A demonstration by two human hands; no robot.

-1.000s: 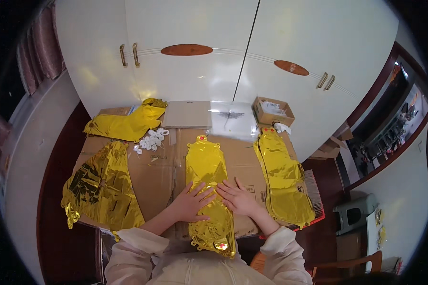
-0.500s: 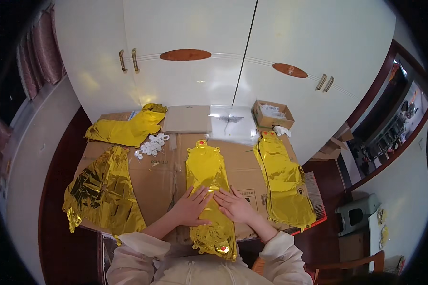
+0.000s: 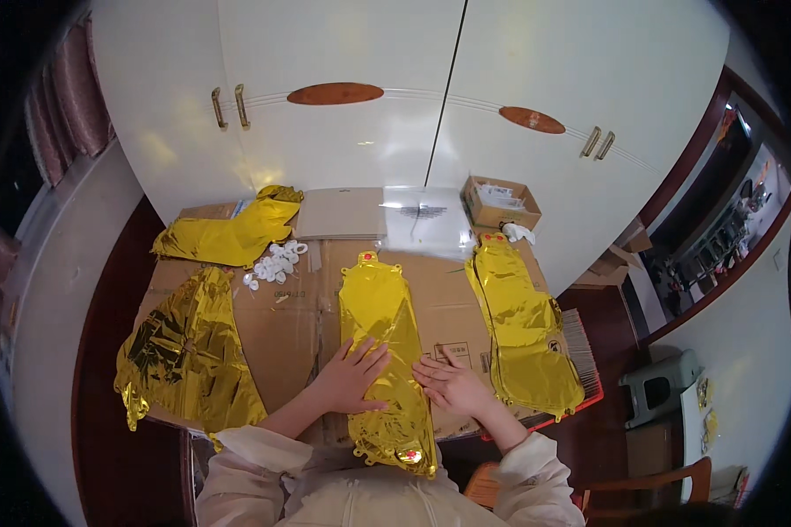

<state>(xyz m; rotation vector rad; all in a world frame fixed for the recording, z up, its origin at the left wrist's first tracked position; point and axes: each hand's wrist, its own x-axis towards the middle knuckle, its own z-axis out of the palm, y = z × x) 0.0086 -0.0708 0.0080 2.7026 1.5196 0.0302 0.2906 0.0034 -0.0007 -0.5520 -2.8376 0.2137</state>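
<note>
A flat gold foil balloon (image 3: 375, 303) with small tabs along its ends and a red spot at each end lies lengthwise before me. My left hand (image 3: 353, 379) rests on its lower left part, fingers stretched and spread. At the balloon's right edge is my right hand (image 3: 453, 385), its fingers extended and the tips at the foil. Neither hand grips anything. More gold foil lies at the left (image 3: 189, 351), a folded gold foil piece (image 3: 224, 233) at the far left, and a stack of gold foil balloons (image 3: 527, 334) at the right.
Brown cardboard (image 3: 277, 347) covers the table. White ribbon rolls (image 3: 277, 262), grey card sheets (image 3: 338, 213), a clear plastic bag (image 3: 420, 220) and an open cardboard box (image 3: 504, 202) sit toward the cabinet (image 3: 343, 154). A red-edged rack (image 3: 582, 347) is at the right; a grey stool (image 3: 664, 395) stands beyond.
My right hand has slid to the right, from the balloon's middle to its right edge. My left hand stays nearly in place on the foil. The whole view has shifted slightly.
</note>
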